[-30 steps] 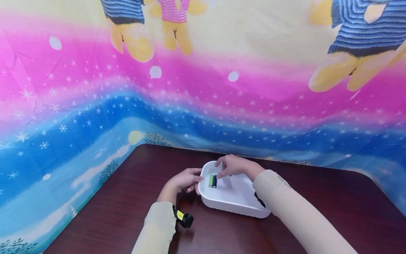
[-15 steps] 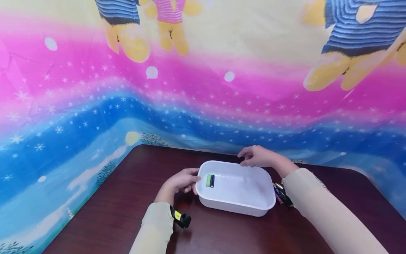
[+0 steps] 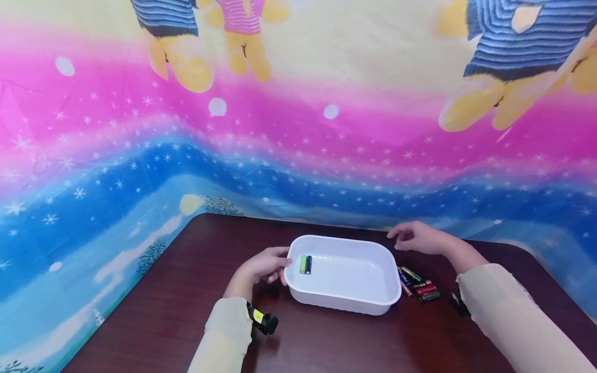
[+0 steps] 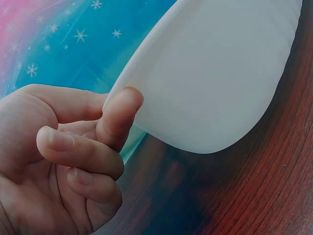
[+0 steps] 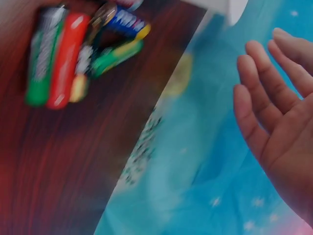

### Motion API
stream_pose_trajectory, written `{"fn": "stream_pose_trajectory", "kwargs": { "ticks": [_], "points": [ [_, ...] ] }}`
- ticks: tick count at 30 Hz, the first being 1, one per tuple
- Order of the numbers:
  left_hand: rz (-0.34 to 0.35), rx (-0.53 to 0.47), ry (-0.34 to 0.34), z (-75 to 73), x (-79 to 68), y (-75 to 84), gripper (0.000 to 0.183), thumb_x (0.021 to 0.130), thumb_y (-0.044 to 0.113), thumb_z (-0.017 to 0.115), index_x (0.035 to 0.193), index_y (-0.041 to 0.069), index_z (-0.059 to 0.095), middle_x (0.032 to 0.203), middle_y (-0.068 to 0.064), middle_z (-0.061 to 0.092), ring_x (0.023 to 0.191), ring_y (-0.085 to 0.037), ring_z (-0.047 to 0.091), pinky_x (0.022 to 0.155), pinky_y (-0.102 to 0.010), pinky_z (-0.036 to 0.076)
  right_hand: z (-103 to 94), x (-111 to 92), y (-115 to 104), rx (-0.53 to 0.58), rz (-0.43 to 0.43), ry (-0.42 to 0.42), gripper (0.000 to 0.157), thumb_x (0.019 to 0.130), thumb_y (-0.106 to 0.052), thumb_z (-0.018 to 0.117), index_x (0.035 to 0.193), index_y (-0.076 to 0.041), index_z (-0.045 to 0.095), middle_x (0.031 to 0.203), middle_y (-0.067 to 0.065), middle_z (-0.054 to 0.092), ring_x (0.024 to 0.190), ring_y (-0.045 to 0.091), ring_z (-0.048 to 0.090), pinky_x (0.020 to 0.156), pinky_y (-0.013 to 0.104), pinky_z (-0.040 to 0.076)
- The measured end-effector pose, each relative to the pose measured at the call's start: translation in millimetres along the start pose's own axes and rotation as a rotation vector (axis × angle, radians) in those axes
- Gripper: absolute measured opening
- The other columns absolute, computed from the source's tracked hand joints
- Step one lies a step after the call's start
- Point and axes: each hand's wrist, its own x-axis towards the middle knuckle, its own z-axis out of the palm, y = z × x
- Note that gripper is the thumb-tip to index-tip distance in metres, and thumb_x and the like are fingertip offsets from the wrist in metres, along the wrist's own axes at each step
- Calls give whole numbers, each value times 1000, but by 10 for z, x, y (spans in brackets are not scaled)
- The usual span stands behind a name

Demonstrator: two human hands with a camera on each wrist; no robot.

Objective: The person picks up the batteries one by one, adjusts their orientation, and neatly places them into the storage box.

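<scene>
The fingers of the left hand point(image 3: 263, 264) pinch the rim at the left end of the white tub point(image 3: 336, 304), while those of the right hand point(image 3: 426, 238), loosely bent and slightly apart, hold nothing beyond the tub's far right corner. Inside the tub, at its left end, a green battery point(image 3: 303, 264) and a black battery point(image 3: 309, 264) lie side by side; more batteries point(image 3: 426, 289) lie just outside its right end. Beneath the tub is the dark table point(image 3: 326, 342), and behind it a printed cloth point(image 3: 298, 129).
</scene>
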Motion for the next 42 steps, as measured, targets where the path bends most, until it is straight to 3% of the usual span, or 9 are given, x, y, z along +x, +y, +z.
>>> {"fn": "stream_pose_trajectory", "kwargs": {
  "ticks": [12,20,25,30,42],
  "points": [
    [-10,11,4,0,5,2,52,95,11,48,143,3,31,55,-11,59,33,-9,36,36,-20,29,26,-344,323,-157,119,-21,34,78,-26,72,99,-1,63,86,4,62,76,20,59,65,37,49],
    [-9,2,0,3,6,4,53,95,11,48,144,3,30,55,-11,60,33,-9,36,36,-20,30,111,-553,366,-135,366,-112,47,75,-45,71,91,-4,54,65,4,49,50,16,44,43,29,40],
    [-12,9,1,2,16,-10,52,95,11,48,144,4,31,55,-11,60,33,-9,36,36,-20,29,213,-636,354,-201,496,-187,63,73,-62,64,86,-1,54,69,10,51,52,20,49,46,32,43],
    [-15,8,2,6,13,-7,52,95,12,49,143,4,32,55,-11,59,34,-9,36,36,-19,29,327,-649,368,-184,514,-227,62,73,-62,64,84,-1,54,74,10,47,60,22,50,52,34,47],
    [-23,5,2,6,8,4,52,95,12,49,143,4,32,55,-11,59,33,-9,36,36,-20,29,408,-646,402,-217,483,-225,54,72,-54,69,81,-3,53,71,6,47,62,19,50,49,30,47]
  ]
}}
